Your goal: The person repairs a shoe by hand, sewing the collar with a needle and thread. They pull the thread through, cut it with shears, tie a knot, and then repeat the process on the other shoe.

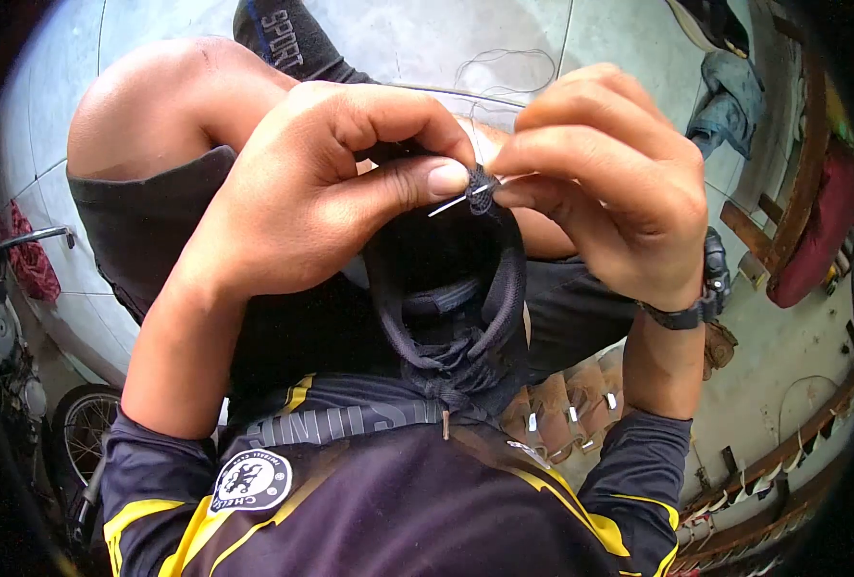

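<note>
A black shoe (451,317) with laces rests in my lap, its heel end pointing away from me. My left hand (350,183) pinches the top edge of the heel between thumb and forefinger. A thin metal needle (448,206) passes through the black fabric at the heel, its tip slanting down to the left. On the right, my right hand (605,183) has its thumb and forefinger closed at the other end of the needle. A dark thread (477,139) runs upward from the heel between the two hands.
Loose thread (508,72) lies coiled on the tiled floor (417,38) beyond my hands. A motorcycle wheel (86,433) stands at the lower left. A wooden frame with a red cushion (816,226) and a crumpled cloth (730,101) are at the right.
</note>
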Demonstrator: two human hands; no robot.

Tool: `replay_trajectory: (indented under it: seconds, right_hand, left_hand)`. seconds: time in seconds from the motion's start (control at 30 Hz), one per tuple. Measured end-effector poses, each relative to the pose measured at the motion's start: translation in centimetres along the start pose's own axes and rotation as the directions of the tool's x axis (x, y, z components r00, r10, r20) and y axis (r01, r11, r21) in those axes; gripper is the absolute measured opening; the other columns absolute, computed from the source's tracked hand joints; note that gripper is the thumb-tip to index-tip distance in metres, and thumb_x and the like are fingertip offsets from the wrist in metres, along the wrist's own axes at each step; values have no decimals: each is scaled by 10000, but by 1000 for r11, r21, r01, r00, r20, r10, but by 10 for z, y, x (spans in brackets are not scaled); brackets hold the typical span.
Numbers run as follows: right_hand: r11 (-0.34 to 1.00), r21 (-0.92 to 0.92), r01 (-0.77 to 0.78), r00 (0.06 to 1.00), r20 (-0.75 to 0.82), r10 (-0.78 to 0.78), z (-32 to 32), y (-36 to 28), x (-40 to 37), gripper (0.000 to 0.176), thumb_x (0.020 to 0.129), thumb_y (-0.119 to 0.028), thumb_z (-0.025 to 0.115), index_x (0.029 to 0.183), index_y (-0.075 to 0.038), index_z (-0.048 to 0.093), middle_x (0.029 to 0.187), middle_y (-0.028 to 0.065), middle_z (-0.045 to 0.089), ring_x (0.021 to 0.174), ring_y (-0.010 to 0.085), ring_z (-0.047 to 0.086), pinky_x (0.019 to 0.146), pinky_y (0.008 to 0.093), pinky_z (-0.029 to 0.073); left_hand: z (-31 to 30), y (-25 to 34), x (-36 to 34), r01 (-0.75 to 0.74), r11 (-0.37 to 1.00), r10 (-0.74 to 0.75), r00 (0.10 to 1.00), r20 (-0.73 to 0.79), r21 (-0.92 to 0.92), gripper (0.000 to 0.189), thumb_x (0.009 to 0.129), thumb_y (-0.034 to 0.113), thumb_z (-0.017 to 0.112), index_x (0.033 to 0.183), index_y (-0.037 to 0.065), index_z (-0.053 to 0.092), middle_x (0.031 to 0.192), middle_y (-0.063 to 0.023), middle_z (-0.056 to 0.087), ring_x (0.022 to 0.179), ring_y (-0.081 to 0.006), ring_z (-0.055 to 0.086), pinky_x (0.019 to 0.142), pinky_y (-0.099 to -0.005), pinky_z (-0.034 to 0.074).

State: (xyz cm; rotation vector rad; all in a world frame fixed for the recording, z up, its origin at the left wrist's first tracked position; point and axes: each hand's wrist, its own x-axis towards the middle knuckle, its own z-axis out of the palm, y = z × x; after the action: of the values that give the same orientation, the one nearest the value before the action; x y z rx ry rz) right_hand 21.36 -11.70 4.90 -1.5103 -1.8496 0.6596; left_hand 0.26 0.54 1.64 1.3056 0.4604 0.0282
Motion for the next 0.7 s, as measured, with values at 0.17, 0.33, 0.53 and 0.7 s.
replay_trajectory:
  seconds: [0.17, 0.33, 0.53, 0.7]
  right_hand:
    - [979, -195, -65, 990, -133, 39, -14, -35, -10, 441, 647, -243, 887, 1001, -21, 748, 1032, 136, 665, 934, 295, 620, 839, 404, 493]
    - [934, -357, 21, 943, -303, -136, 23, -70, -18, 369, 648, -174, 899, 977, -78, 761, 917, 61, 686, 825, 258, 639, 746, 399, 501]
    - [882, -467, 62, 883, -387, -267, 34, -100, -23, 308, 637, -96, 844, 939, -96, 780, 901, 20, 689, 821, 213, 650, 719, 376, 510]
    - [807, -579, 115, 879, -319, -354, 44, -118, -25, 260, 648, -138, 757, 907, -118, 767, 910, -14, 688, 884, 175, 658, 833, 386, 490]
  left_hand:
    - [-1, 8, -6, -93, 991, 96, 995, -26, 97, 146, 934, 106, 714, 918, -35, 677, 844, -33, 662, 765, -93, 577, 693, -247, 454]
    - [0, 29, -21, -254, 945, 257, 966, 15, 205, 134, 928, 96, 725, 897, -30, 692, 786, -48, 665, 727, -96, 587, 663, -248, 461]
    - [3, 40, -45, -369, 899, 365, 929, 60, 238, 123, 916, 86, 740, 887, -30, 712, 750, -43, 675, 700, -82, 599, 644, -240, 472]
    - [5, 45, -69, -277, 942, 280, 960, 13, 189, 143, 903, 105, 759, 878, -27, 711, 740, -44, 665, 698, -84, 587, 643, -247, 460]
